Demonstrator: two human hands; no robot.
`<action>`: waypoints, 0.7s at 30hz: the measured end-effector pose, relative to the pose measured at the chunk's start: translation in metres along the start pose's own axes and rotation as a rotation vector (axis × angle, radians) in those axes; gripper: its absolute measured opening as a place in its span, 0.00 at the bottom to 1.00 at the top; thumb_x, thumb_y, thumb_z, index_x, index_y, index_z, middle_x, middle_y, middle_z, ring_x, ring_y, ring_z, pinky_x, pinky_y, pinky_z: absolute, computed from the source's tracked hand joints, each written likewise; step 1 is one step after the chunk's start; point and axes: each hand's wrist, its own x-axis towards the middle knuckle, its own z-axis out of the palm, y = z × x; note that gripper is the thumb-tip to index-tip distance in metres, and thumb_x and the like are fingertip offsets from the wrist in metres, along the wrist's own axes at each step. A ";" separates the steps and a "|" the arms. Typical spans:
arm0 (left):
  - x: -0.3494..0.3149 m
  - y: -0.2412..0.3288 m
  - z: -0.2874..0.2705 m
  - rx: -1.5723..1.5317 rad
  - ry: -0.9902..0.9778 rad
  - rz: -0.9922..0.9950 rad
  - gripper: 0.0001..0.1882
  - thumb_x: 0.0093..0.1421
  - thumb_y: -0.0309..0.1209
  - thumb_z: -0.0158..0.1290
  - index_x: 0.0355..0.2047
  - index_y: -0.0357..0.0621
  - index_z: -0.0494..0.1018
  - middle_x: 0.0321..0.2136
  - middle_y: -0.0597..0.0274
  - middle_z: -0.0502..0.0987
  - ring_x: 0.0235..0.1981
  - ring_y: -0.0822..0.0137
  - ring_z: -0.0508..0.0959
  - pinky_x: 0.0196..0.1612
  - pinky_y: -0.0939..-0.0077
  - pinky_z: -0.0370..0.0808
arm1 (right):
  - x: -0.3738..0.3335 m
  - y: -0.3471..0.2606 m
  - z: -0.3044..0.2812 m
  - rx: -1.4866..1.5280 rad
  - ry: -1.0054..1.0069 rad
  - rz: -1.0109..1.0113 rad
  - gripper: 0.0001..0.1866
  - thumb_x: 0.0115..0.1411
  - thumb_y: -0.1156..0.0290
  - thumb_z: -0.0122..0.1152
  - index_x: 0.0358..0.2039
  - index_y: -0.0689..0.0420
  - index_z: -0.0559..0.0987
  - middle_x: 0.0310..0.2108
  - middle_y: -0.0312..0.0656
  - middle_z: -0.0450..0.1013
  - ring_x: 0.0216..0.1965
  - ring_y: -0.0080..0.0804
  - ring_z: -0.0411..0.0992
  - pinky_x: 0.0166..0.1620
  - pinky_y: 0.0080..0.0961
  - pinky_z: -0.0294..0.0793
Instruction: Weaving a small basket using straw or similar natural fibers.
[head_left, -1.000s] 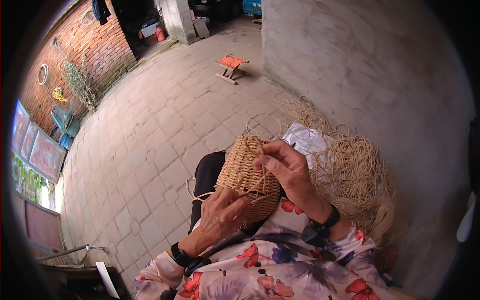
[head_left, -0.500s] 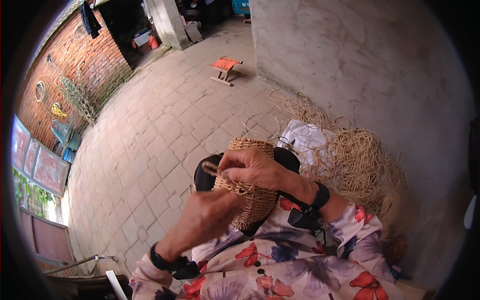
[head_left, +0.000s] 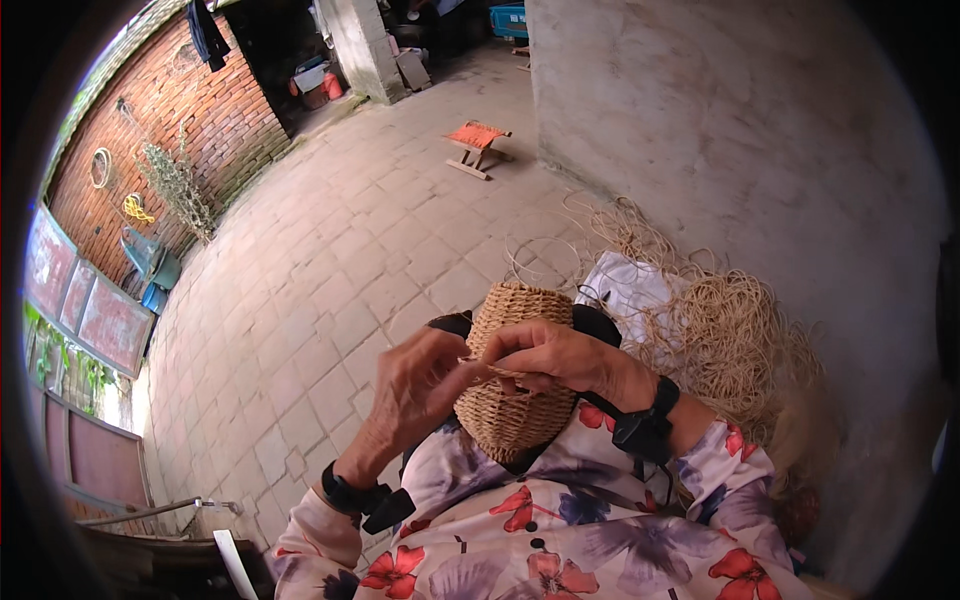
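A woven straw basket [head_left: 515,425] rests on its side in my lap, between my knees. Over its upper face my two hands meet, thumbs and fingertips drawn together. My right hand [head_left: 560,355] pinches a short piece of straw cord [head_left: 492,370] that lies across the weave. From the left, my left hand [head_left: 420,385] closes on the same cord, its thumb pointing toward the right fingers. The fingertips partly hide the cord and where it joins the basket. Black straps with small dark boxes sit on both wrists.
A large heap of loose straw cord [head_left: 740,335] lies on the floor to my right, partly over a white sheet [head_left: 630,290]. Beyond it rises a plastered wall [head_left: 730,130]. Farther off, a folding stool [head_left: 477,145] with an orange seat stands on the paving [head_left: 330,270].
My left hand has moved up and is turned with its fingers at the right hand's fingertips. The cord loop that stuck out left of the basket no longer shows. The whole view has shifted slightly.
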 end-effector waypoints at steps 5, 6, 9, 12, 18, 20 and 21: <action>-0.011 0.003 0.003 -0.099 -0.026 -0.142 0.09 0.57 0.29 0.60 0.34 0.37 0.75 0.24 0.61 0.76 0.24 0.72 0.75 0.28 0.78 0.72 | 0.003 0.007 0.000 0.053 0.032 -0.016 0.08 0.65 0.70 0.54 0.41 0.60 0.76 0.24 0.35 0.73 0.15 0.11 0.59 0.18 0.09 0.55; -0.010 0.000 0.003 0.000 0.039 -0.008 0.09 0.57 0.28 0.60 0.35 0.37 0.76 0.26 0.61 0.77 0.27 0.72 0.76 0.30 0.77 0.72 | 0.002 0.008 0.000 0.071 0.044 -0.017 0.08 0.65 0.70 0.54 0.41 0.59 0.76 0.24 0.35 0.73 0.15 0.10 0.60 0.17 0.09 0.54; -0.006 -0.010 0.002 -0.012 0.031 0.068 0.08 0.56 0.28 0.61 0.34 0.39 0.76 0.27 0.60 0.77 0.28 0.66 0.78 0.36 0.72 0.73 | 0.001 0.006 0.003 0.038 0.076 -0.010 0.08 0.65 0.71 0.54 0.41 0.59 0.76 0.25 0.35 0.73 0.16 0.11 0.62 0.18 0.08 0.57; -0.010 -0.012 -0.004 -0.024 -0.032 0.043 0.07 0.55 0.28 0.61 0.34 0.41 0.76 0.28 0.59 0.77 0.27 0.61 0.79 0.39 0.68 0.74 | 0.002 0.007 0.009 -0.041 0.123 -0.019 0.07 0.65 0.73 0.54 0.41 0.59 0.76 0.26 0.34 0.73 0.18 0.13 0.66 0.20 0.10 0.63; -0.035 0.006 -0.009 -0.088 -0.308 -0.113 0.07 0.54 0.23 0.60 0.34 0.39 0.76 0.32 0.56 0.77 0.37 0.62 0.79 0.41 0.72 0.75 | -0.012 0.021 0.012 -0.030 0.199 -0.007 0.06 0.64 0.75 0.54 0.40 0.60 0.75 0.29 0.33 0.73 0.23 0.16 0.70 0.27 0.14 0.72; -0.038 0.006 -0.001 -0.030 0.036 0.041 0.15 0.53 0.26 0.61 0.41 0.41 0.74 0.42 0.51 0.74 0.42 0.59 0.78 0.44 0.69 0.74 | -0.017 0.025 0.017 -0.015 0.200 -0.020 0.06 0.65 0.75 0.54 0.41 0.60 0.75 0.31 0.33 0.73 0.25 0.16 0.71 0.28 0.14 0.72; -0.036 0.000 -0.002 0.108 0.029 0.085 0.21 0.53 0.29 0.63 0.47 0.42 0.71 0.49 0.48 0.70 0.45 0.56 0.76 0.48 0.65 0.72 | -0.017 0.027 0.020 -0.044 0.233 -0.038 0.05 0.65 0.75 0.53 0.40 0.60 0.75 0.29 0.33 0.72 0.24 0.15 0.70 0.27 0.14 0.72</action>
